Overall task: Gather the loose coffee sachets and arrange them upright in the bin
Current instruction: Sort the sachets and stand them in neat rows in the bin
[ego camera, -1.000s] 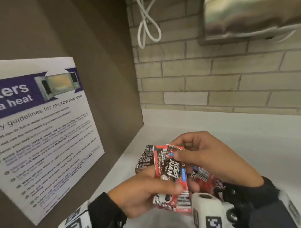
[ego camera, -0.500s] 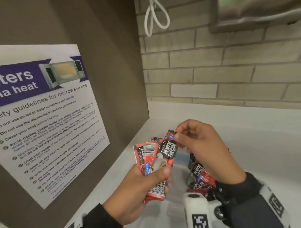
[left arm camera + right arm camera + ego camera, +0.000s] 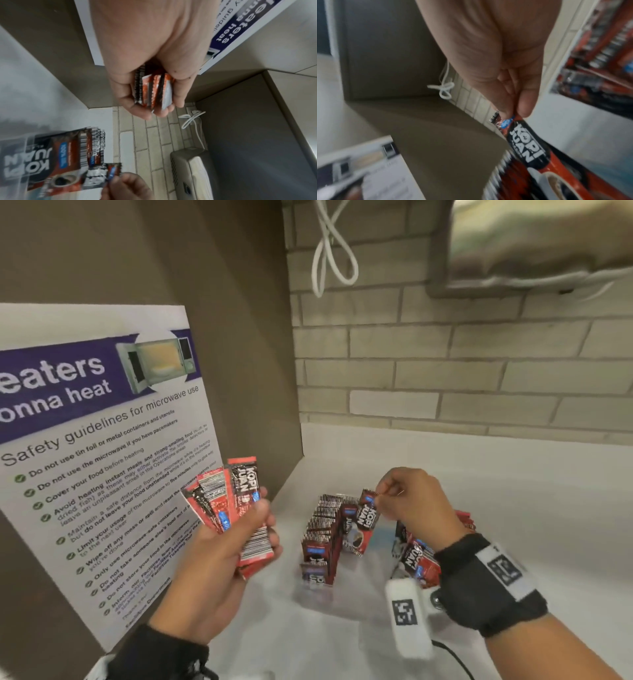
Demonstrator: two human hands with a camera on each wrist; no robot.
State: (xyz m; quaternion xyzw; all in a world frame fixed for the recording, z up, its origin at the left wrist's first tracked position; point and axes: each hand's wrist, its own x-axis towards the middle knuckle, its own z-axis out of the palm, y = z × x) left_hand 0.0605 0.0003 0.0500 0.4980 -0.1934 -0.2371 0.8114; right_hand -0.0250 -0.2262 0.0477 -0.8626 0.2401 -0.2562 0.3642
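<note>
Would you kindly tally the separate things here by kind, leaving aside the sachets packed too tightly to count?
Hands: 2, left hand and right hand
Red-and-black coffee sachet pinched singly: 1
Clear plastic bin: 1
White-and-purple microwave safety poster: 1
Looped white cord: 1
Total: 6

White countertop (image 3: 479,491) lies open to the right and rear; brown side panel with microwave poster (image 3: 102,457) blocks the left, beige brick wall (image 3: 445,371) the back, steel dispenser (image 3: 531,244) overhead.
</note>
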